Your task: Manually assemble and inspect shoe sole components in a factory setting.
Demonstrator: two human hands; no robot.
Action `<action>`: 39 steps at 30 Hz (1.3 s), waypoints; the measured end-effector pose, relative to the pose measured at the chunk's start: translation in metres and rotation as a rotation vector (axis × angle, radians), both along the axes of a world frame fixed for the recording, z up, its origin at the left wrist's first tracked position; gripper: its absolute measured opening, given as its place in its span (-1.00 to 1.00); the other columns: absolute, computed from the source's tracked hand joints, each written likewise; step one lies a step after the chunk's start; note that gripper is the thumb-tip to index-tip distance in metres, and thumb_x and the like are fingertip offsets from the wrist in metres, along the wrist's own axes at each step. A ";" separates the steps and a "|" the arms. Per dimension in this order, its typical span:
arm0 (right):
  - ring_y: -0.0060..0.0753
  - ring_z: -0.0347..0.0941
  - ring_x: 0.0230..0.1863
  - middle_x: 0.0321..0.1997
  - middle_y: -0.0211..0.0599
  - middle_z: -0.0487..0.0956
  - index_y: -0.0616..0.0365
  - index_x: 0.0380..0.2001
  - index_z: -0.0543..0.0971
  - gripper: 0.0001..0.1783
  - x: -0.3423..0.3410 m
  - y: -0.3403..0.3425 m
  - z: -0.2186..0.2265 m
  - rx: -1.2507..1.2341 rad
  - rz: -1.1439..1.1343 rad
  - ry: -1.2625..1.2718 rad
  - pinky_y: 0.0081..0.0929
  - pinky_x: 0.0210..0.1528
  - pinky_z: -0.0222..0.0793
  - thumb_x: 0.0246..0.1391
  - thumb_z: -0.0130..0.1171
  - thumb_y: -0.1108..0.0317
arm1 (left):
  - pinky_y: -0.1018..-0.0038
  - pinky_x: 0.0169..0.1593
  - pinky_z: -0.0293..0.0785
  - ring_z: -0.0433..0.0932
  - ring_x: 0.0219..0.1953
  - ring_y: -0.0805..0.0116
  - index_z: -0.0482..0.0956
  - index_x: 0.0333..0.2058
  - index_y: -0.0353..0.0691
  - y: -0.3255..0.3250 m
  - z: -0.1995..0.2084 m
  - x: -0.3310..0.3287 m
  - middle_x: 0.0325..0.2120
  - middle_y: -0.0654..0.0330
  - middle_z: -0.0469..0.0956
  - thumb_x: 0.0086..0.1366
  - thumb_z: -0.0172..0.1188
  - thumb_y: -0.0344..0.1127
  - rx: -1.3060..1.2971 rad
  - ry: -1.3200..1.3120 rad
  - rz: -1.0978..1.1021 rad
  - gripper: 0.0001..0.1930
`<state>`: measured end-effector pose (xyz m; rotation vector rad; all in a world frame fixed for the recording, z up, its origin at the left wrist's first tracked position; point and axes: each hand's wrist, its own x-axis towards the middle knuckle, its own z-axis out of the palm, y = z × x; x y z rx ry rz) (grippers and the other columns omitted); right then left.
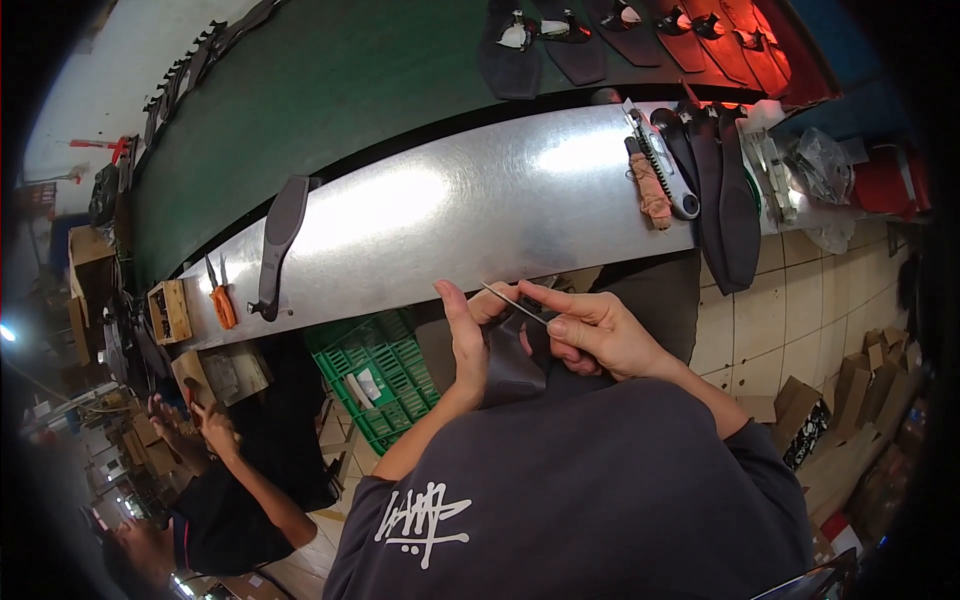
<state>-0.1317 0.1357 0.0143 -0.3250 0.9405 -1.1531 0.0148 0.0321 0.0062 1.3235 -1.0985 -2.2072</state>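
Note:
Close to my body, below the near edge of the metal table [480, 220], my left hand [467, 345] is closed around a dark grey, smooth, flat-ended piece [514, 368]. Its upper end is partly hidden by my fingers. My right hand [610, 335] pinches a thin, pointed metal blade-like tool [515, 303], which slants up and left across the top of the piece. The tool's tip reaches the fingers of my left hand. Whether it touches the piece, I cannot tell.
A dark paddle-shaped piece [285, 225] and orange-handled pliers [221, 302] lie at left; a grey cutter [668, 168] and several dark pieces [735, 200] at right. Beyond runs a green belt [400, 75]. A green crate [395, 400] stands below; a co-worker [225, 510] works at lower left.

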 end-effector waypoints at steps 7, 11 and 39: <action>-0.79 0.12 -0.68 -0.65 -0.53 0.32 0.00 0.34 0.20 -0.44 -0.014 -0.001 -0.011 -0.109 0.064 -0.117 -0.78 -0.63 0.11 0.28 -0.06 0.44 | 0.57 -0.46 0.26 0.36 -0.59 0.43 0.58 -0.38 -0.38 -0.006 -0.001 -0.002 -0.60 0.22 0.43 0.20 -0.68 0.55 -0.385 0.088 -0.120 0.06; -0.77 0.11 -0.72 -0.67 -0.51 0.30 0.02 0.38 0.08 -0.38 -0.023 -0.002 -0.013 -0.182 0.100 -0.344 -0.78 -0.68 0.09 0.28 -0.10 0.40 | 0.51 -0.49 0.24 0.38 -0.59 0.35 0.59 -0.37 -0.45 -0.017 -0.003 -0.002 -0.60 0.15 0.41 0.30 -0.61 0.45 -0.868 0.109 -0.173 0.01; -0.73 0.22 -0.58 -0.64 -0.57 0.36 0.02 0.29 0.31 -0.42 -0.012 -0.017 0.013 -0.275 -0.027 0.650 -0.71 -0.42 0.21 0.18 -0.03 0.53 | 0.53 -0.33 0.38 0.44 -0.49 0.38 0.52 -0.05 -0.47 -0.031 0.003 -0.006 -0.37 0.10 0.56 0.34 -0.66 0.40 -0.293 0.094 -0.039 0.00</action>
